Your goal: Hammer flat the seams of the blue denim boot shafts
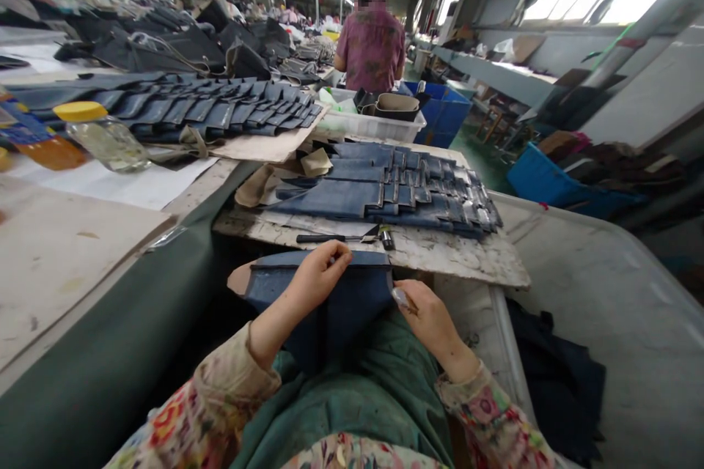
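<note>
A dark blue leather-like panel with dark edge strips lies over my lap, against the edge of the worn board. My left hand is closed in a pinch above the panel's upper edge; what its fingertips hold, if anything, is too small to make out. By the panel's right edge, my right hand is closed around a small silvery thing, mostly hidden by the fingers. Just beyond the hands, a black-handled tool and a small dark cylinder lie on the board.
Overlapping blue pieces cover much of the worn board. More blue pieces lie at left, near a yellow-lidded jar. A white plastic bin stands at right. A person faces away ahead.
</note>
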Tool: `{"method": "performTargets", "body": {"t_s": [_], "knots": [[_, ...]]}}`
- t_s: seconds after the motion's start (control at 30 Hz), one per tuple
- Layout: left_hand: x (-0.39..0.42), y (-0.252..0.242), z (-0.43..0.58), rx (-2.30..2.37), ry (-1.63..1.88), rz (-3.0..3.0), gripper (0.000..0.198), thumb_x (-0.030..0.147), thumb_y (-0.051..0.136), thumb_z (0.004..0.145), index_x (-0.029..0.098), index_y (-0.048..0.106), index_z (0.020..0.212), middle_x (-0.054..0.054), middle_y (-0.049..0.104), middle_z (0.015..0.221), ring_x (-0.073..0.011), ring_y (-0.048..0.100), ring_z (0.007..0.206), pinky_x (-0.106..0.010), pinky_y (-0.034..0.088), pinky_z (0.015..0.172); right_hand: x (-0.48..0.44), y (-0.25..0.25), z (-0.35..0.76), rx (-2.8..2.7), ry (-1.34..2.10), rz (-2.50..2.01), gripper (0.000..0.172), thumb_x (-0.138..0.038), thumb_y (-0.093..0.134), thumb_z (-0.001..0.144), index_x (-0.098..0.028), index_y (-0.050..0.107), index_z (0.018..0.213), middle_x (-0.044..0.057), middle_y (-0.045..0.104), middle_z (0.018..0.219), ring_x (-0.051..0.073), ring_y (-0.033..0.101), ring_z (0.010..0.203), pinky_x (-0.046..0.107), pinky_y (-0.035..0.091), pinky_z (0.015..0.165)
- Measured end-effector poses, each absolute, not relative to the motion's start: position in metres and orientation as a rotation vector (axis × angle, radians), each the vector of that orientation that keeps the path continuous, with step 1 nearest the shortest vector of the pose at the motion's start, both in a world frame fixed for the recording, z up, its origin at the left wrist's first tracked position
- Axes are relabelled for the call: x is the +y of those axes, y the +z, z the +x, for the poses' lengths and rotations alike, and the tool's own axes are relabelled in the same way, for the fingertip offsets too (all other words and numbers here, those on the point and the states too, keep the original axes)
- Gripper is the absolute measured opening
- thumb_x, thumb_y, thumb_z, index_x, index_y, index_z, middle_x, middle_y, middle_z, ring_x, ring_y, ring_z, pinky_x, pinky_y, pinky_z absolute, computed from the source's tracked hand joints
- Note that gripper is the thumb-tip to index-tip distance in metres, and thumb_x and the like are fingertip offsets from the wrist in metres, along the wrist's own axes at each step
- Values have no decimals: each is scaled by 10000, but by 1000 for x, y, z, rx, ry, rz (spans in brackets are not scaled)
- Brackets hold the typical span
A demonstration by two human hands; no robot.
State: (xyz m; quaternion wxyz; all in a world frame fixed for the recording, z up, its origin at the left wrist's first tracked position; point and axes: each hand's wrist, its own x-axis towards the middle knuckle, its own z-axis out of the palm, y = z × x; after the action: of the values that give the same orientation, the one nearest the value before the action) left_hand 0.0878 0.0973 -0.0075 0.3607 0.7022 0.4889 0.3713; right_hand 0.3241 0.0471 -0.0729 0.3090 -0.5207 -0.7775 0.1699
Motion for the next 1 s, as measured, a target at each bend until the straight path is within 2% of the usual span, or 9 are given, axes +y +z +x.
{"method": "performTargets", "body": {"t_s": [0.07,0.2,0.43,0.53,0.7,1.0], "knots": [[95,-8,92,1127,915,1599,212,384,546,785,177,582,811,-11,577,772,-142,510,735,-259,401,675,46,-76,324,-2036,450,-1363,213,-280,447,904,-174,628,947,101,649,1015,214,588,968,360,489,868],[88,-10,93,1037,874,1271,265,409,640,736,156,623,813,-24,624,849,-117,501,722,-221,377,631,47,-79,324,-2009,472,-1342,214,-292,455,904,-181,632,954,95,652,1014,214,592,968,361,495,861],[83,-14,94,1022,839,1161,247,359,660,742,169,674,899,-42,679,957,-136,556,831,-219,384,676,54,-58,325,-1861,524,-1335,191,-274,470,897,-199,618,994,63,660,971,184,620,911,312,508,824],[80,-10,99,1038,815,1206,260,362,639,753,169,682,921,-48,690,973,-158,582,882,-240,411,734,55,-35,316,-1882,400,-1245,176,-207,477,876,-204,611,990,59,651,955,183,608,921,313,500,843],[75,-7,106,1010,817,1386,220,316,595,765,161,685,893,-46,706,957,-186,609,948,-292,426,890,52,-9,296,-2105,83,-1074,264,-97,414,856,-166,602,1028,86,646,959,198,593,921,339,504,827],[67,-2,111,1039,776,1574,269,287,549,763,140,678,947,-72,700,1004,-212,619,953,-316,451,887,50,-10,289,-2253,-246,-1040,252,-113,382,892,-128,603,1012,105,658,915,206,608,853,332,511,755]]}}
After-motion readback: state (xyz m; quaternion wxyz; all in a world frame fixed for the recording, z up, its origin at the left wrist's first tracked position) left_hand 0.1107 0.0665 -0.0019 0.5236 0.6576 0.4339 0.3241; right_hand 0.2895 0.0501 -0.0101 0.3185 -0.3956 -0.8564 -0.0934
